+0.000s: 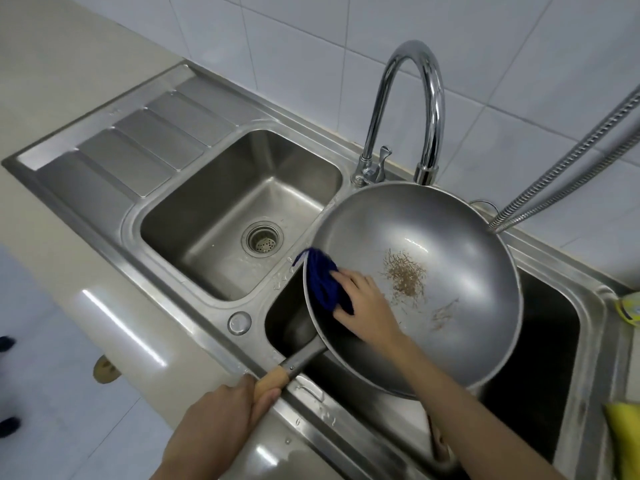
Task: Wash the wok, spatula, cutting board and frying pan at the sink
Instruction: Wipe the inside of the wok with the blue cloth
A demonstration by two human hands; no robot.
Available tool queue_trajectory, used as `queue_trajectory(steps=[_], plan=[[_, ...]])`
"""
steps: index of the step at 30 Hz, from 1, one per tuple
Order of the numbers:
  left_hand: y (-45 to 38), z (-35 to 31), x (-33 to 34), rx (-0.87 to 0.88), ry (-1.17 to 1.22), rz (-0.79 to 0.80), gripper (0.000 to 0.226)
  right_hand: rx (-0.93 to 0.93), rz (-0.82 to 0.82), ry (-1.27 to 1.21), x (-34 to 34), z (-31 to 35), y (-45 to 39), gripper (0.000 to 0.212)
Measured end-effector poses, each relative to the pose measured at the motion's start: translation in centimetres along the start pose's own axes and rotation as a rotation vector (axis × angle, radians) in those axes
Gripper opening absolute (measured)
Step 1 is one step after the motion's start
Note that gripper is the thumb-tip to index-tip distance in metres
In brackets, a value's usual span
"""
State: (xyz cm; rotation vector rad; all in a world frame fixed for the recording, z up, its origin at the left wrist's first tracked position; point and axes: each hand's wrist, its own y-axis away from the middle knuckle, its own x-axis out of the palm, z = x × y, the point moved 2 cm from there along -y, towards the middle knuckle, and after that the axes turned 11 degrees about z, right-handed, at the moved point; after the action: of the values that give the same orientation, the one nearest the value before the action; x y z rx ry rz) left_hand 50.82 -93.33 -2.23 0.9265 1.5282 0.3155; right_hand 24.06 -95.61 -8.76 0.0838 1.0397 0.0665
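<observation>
A large grey metal wok (450,237) is held tilted over the right basin (540,358) of a steel double sink. Brown food bits stick to its inner bottom. My left hand (214,420) grips the wok's wooden handle (273,379) at the sink's front edge. My right hand (363,303) presses a dark blue cloth (322,278) against the wok's inner left wall, near the rim. A wooden handle (438,441), perhaps the spatula's, shows in the basin under my right forearm. The cutting board and frying pan are not in view.
The left basin (194,220) holds only its drain strainer (262,239), with a ribbed drainboard (138,147) further left. A chrome gooseneck tap (429,109) arches behind the wok; no water runs. A metal hose (568,174) crosses at right. Yellow items (628,441) lie at the right edge.
</observation>
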Motion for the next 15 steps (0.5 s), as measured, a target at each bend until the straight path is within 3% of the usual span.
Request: queue_trajectory(steps=[2,4,8,10,15], plan=[[0.1,0.1,-0.4,0.028,0.018,0.002,0.097,-0.005,0.041,0.189,-0.1,-2.2,1.0,0.053],[0.1,0.0,-0.5,0.044,0.035,0.003,0.087,0.108,0.051,0.324,-1.3,-5.1,1.3,0.048],[0.4,-0.4,-0.2,0.043,0.023,-0.011,0.093,0.401,-0.069,0.445,-6.9,-10.3,0.4,0.036],[0.3,-0.4,-0.1,0.043,0.013,-0.012,0.1,0.496,-0.194,0.386,-9.5,-11.4,-1.0,0.035],[0.5,-0.9,0.0,0.04,-0.003,-0.028,0.085,0.499,-0.448,0.033,-10.3,-8.8,-5.8,0.039]])
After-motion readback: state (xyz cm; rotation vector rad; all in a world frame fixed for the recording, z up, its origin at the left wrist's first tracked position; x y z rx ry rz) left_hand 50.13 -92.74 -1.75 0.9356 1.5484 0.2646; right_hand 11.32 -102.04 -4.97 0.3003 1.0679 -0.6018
